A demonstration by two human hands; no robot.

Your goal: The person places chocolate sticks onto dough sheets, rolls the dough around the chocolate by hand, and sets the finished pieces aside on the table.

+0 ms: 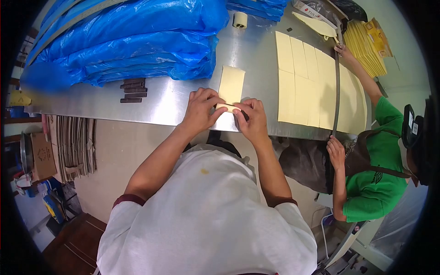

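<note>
A strip of pale dough [232, 81] lies on the metal table, its near end folded over into a small roll [225, 108]. My left hand [201, 106] pinches the left end of the roll between thumb and fingers. At the right end, my right hand [251, 118] holds it the same way. A thin dark edge shows along the roll, between my fingertips. Several dark brown sticks [133, 90] rest on the table to the left of my left hand.
Blue plastic-covered stacks [137, 41] fill the back left. A short pale roll [239, 19] stands behind the strip. To the right, a co-worker in green [382, 156] holds a long dark ruler [338, 87] across a cut dough sheet [300, 85]. The metal table's [160, 107] front edge runs before me.
</note>
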